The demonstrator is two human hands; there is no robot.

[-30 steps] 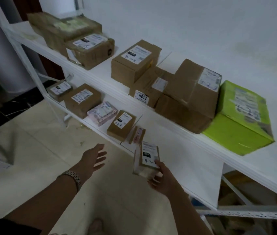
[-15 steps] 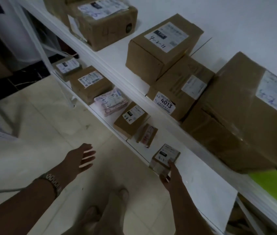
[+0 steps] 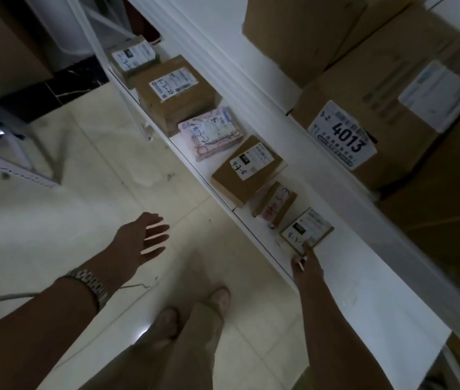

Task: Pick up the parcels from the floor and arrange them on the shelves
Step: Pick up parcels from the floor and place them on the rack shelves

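On the lower shelf (image 3: 349, 291), near its front edge, a small parcel (image 3: 306, 228) lies flat. Right hand (image 3: 307, 267) touches its near corner, grip unclear. Left hand (image 3: 141, 240) off the shelf, fingers spread, empty.

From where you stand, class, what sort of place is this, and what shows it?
Probably a parcel storeroom or pickup point: white shelves hold rows of boxes with shipping labels and handwritten codes, one numbered 4013; the right hand grips a small box there.
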